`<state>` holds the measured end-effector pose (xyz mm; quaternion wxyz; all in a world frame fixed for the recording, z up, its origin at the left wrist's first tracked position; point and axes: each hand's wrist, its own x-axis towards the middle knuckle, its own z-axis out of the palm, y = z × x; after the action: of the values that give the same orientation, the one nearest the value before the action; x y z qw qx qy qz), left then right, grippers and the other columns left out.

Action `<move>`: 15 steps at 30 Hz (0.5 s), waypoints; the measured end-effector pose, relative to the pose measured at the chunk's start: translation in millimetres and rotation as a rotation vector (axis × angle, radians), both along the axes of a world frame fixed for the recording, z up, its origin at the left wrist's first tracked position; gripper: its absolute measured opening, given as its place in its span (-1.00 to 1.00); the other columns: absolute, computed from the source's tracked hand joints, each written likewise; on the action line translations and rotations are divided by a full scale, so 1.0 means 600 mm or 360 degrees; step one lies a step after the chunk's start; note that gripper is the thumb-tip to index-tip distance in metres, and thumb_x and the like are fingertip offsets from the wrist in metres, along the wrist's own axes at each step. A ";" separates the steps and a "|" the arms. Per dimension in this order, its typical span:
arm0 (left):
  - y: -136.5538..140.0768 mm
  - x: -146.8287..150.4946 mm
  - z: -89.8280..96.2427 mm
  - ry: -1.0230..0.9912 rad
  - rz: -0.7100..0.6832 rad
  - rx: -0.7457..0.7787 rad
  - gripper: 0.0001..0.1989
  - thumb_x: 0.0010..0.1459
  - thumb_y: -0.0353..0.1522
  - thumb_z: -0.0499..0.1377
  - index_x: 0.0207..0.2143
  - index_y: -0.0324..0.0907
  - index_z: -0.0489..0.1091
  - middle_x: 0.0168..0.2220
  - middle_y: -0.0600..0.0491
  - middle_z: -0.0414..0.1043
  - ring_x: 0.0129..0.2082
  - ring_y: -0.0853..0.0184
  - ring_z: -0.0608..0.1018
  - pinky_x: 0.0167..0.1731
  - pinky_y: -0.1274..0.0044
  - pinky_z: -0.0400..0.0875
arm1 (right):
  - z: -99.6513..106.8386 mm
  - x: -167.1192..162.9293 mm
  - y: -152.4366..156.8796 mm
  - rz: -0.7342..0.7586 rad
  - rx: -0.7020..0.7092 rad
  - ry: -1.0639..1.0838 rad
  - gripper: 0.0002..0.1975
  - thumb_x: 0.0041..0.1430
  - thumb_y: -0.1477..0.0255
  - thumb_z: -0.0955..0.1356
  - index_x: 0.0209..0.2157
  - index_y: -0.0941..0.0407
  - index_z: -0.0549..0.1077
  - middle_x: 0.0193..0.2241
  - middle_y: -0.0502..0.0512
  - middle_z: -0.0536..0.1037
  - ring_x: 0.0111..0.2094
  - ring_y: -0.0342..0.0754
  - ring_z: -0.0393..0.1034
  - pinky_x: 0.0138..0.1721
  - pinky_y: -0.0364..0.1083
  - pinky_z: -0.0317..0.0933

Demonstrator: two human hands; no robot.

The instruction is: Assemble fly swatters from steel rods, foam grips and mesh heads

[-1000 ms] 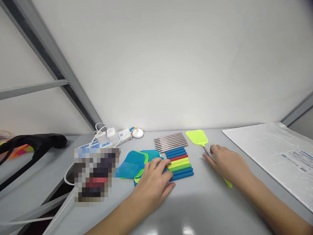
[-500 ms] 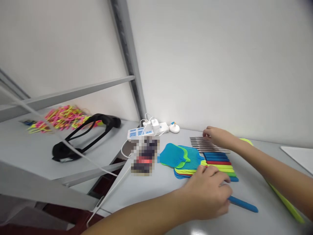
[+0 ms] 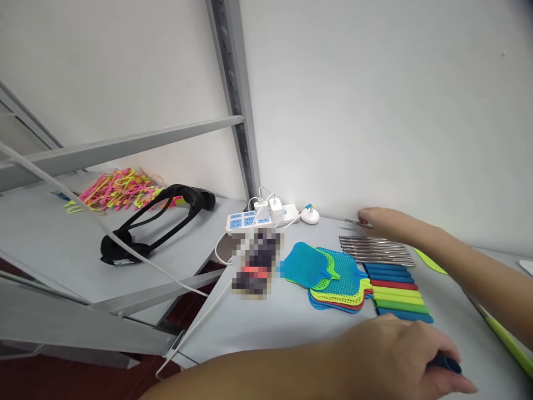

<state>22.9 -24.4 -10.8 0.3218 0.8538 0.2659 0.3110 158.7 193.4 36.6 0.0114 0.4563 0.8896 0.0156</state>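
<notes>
Blue tube (image 3: 448, 363): dark blue, hollow, round open end visible, rest hidden by the hand. It is held over the near side of the table (image 3: 270, 328), below the row of coloured handles (image 3: 400, 291). Left hand (image 3: 410, 353): fingers are curled round the tube, gripped firmly. Right hand (image 3: 377, 218): thin, shiny, silver metal rod (image 3: 353, 222) is pinched in the fingertips near the wall, just beyond the stacked rods (image 3: 377, 251); its far end is covered by the hand. Mesh swatter heads (image 3: 306, 265) are piled left of the handles, blue on top, with green, yellow and red seen at the edges. A yellow-green swatter (image 3: 506, 336) is partly covered by the right forearm.

Versus half a second ago: the rod is now separated from the stack, where the right fingers were placed before. The tube is turned, so its open end is now shown instead of its length.
</notes>
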 end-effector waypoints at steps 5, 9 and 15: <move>-0.002 -0.012 0.013 0.0025 0.0023 -0.0211 -0.84 0.25 -0.27 0.19 -0.19 -0.17 0.36 -0.23 0.03 0.54 -0.20 0.31 0.58 -0.13 0.56 0.41 | 0.071 0.036 -0.094 -0.0253 0.0580 0.0573 -0.87 0.15 0.36 0.34 -0.27 0.09 0.38 -0.32 0.11 0.55 -0.38 -0.01 0.44 -0.41 -0.09 0.17; -0.003 -0.024 0.026 0.0014 0.0054 -0.0400 -0.83 0.28 -0.29 0.13 -0.11 -0.16 0.35 -0.18 0.02 0.53 -0.21 0.32 0.56 -0.20 0.55 0.42 | 0.085 0.056 -0.209 -0.0324 0.0865 0.1856 -0.86 0.11 0.43 0.36 -0.27 0.05 0.34 -0.36 0.01 0.57 -0.43 -0.02 0.52 -0.41 -0.05 0.35; 0.006 -0.027 0.015 0.0087 -0.0034 -0.0339 -0.88 0.30 -0.31 0.08 -0.20 -0.15 0.36 -0.25 0.05 0.48 -0.24 0.35 0.50 -0.21 0.57 0.35 | 0.034 0.083 -0.309 -0.0230 0.0445 0.2819 -0.86 0.15 0.38 0.35 -0.25 -0.03 0.30 -0.51 -0.05 0.52 -0.50 0.11 0.53 -0.61 0.07 0.43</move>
<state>6.9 -20.9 -1.7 0.4067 0.8257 0.2968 0.2542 208.5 8.2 56.9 -0.7334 0.3532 0.5314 -0.2345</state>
